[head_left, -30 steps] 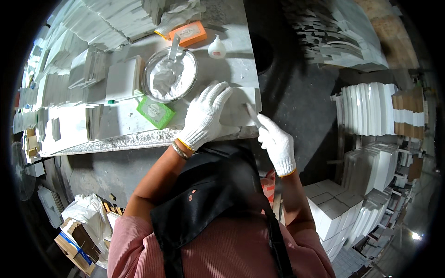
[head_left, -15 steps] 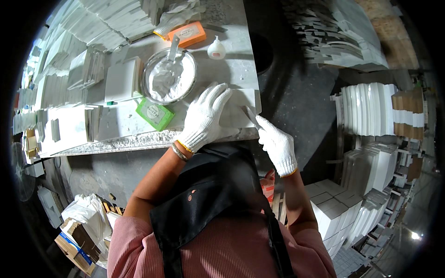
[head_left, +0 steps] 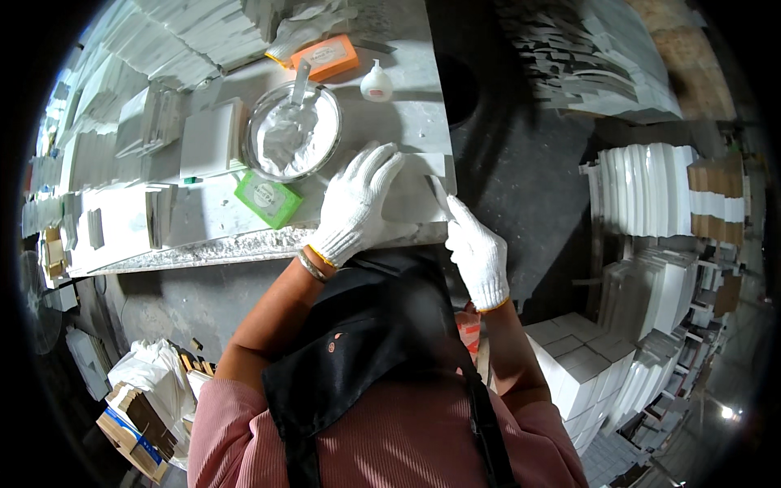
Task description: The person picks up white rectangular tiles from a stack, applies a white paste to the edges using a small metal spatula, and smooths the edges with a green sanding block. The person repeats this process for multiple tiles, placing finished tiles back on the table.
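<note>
Both my hands wear white knit gloves. My left hand (head_left: 358, 195) lies flat with its fingers stretched out on a pale tile (head_left: 413, 195) near the table's right front corner. In my right hand (head_left: 477, 256) is a putty knife, its grip hidden in the closed fingers; the thin metal blade (head_left: 437, 193) lies over the tile's right part. Left of my left hand stands a round bowl (head_left: 338, 140) of white paste (head_left: 285, 140), with another flat metal blade (head_left: 300, 83) leaning up from it. A green box (head_left: 268, 201) sits in front of the bowl.
Behind the bowl are an orange box (head_left: 327, 58), a white squeeze bottle (head_left: 377, 84) and a loose glove (head_left: 305, 34). Stacked tiles (head_left: 150, 122) crowd the table's left side. The table (head_left: 421, 114) ends just right of the tile. More stacks (head_left: 647, 191) stand off to the right.
My right hand has shifted slightly left and toward the table, and the blade now points more steeply away from me. My left hand stays flat on the tile.
</note>
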Action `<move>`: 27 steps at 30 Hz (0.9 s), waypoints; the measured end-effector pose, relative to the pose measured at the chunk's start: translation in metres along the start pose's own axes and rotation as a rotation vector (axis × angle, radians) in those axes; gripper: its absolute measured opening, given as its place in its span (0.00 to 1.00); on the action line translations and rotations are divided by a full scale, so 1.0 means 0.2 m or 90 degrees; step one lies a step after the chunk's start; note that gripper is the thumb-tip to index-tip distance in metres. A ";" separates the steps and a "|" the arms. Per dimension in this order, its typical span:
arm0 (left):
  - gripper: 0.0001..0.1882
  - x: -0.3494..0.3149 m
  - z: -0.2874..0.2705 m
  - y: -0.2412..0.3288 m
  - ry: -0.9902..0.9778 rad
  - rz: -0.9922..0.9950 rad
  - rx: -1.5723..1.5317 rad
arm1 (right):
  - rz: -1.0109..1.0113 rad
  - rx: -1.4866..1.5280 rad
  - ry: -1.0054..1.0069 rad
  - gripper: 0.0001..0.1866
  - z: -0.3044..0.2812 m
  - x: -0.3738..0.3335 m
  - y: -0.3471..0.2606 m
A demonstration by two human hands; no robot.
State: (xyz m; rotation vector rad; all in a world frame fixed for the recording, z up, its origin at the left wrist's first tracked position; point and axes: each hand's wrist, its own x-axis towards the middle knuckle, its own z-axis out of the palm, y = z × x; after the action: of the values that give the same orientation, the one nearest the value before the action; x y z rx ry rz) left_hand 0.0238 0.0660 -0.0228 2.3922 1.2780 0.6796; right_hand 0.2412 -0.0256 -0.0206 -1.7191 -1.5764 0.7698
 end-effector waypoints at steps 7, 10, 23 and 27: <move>0.49 0.00 0.01 -0.02 -0.010 0.011 0.018 | 0.019 0.115 -0.052 0.21 0.11 0.04 -0.04; 0.51 0.00 0.00 -0.01 -0.025 -0.009 0.008 | 0.116 0.163 -0.060 0.21 0.00 0.06 -0.10; 0.49 -0.02 0.01 -0.02 0.003 0.017 0.013 | 0.105 0.126 -0.085 0.20 0.01 0.05 -0.10; 0.50 -0.01 0.00 0.00 -0.019 0.001 0.001 | 0.125 0.093 -0.076 0.21 -0.06 0.08 -0.08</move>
State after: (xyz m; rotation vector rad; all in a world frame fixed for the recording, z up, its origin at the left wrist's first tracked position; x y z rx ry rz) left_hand 0.0218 0.0645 -0.0229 2.3950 1.2651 0.6417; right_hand 0.2441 -0.0097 -0.0005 -1.7661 -1.4032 1.0761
